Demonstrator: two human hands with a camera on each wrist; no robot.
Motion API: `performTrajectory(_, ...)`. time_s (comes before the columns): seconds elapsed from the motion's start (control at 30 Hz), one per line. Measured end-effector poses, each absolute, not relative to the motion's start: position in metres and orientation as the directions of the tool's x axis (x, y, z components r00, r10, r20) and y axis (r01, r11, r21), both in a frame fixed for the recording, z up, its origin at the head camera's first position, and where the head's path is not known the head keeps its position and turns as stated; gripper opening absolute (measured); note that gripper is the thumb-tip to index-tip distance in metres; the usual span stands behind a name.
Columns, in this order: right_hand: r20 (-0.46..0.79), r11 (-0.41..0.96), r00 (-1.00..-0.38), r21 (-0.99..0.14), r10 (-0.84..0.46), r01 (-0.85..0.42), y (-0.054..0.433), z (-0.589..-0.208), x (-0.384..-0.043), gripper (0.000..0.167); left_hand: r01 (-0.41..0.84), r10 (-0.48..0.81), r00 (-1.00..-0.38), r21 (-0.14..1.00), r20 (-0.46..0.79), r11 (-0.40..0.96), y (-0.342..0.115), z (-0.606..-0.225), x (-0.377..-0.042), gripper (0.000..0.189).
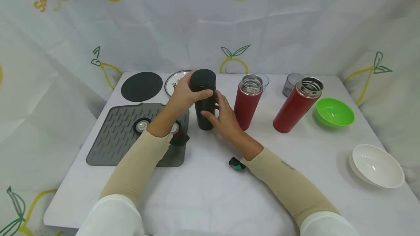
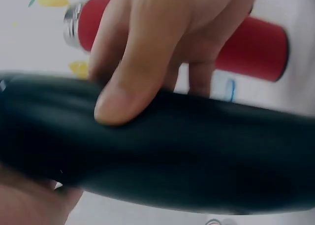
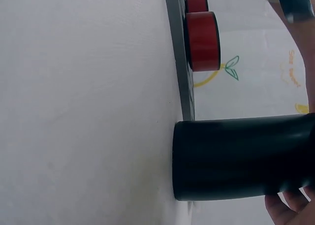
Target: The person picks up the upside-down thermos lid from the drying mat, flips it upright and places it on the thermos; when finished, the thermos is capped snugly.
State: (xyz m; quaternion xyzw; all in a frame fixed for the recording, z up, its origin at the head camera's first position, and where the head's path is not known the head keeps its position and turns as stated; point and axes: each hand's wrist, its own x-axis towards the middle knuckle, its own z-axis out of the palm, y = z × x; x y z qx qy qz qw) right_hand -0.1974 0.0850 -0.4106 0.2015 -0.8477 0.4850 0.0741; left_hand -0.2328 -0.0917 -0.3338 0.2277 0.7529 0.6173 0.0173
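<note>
A black thermos flask [image 1: 204, 108] stands upright on the white table, topped by a black lid [image 1: 203, 77]. My left hand [image 1: 182, 95] grips it near the top, with the thumb across the front just below the lid. Lower down, my right hand [image 1: 226, 121] holds the body from the right side, and its thumb lies on the front in the left wrist view. The flask's base [image 3: 179, 161] appears to rest on the tabletop in the right wrist view. Just right of the right hand is a red flask [image 1: 247, 106] without a lid, its steel neck showing.
A second lidless red flask [image 1: 293, 108] leans beside a green bowl [image 1: 334, 113]; a white bowl [image 1: 377, 166] lies nearer. On the grey mat [image 1: 108, 145] are two red-sided caps [image 3: 204, 40]. A black disc [image 1: 142, 86], round plate [image 1: 170, 85], glass cup [image 1: 288, 85] and black-teal item [image 1: 237, 164] lie around.
</note>
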Motion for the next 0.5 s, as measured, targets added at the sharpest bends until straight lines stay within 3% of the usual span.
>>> performTrajectory(0.07, 0.321, 0.446, -0.909, -0.795, -0.266, -0.411, 0.085, -0.411, -0.197, 0.084, 0.312, 0.404, -0.888, 0.933, 0.219, 0.181, -0.092, -0.331, -0.241, 0.104)
performTrajectory(0.17, 0.327, 0.446, -0.907, -0.793, -0.264, -0.415, 0.084, -0.412, -0.197, 0.083, 0.359, 0.423, -0.869, 0.915, 0.256, 0.185, -0.100, -0.330, -0.246, 0.087)
performTrajectory(0.37, 0.319, 0.458, -0.911, -0.789, -0.262, -0.408, 0.082, -0.411, -0.197, 0.087, 0.537, 0.232, -0.837, 0.826, 0.495, 0.170, -0.129, -0.344, -0.239, 0.053)
performTrajectory(0.5, 0.336, 0.458, -0.908, -0.785, -0.251, -0.418, 0.081, -0.412, -0.197, 0.086, 0.554, 0.250, -0.819, 0.825, 0.516, 0.110, -0.122, -0.346, -0.227, 0.047)
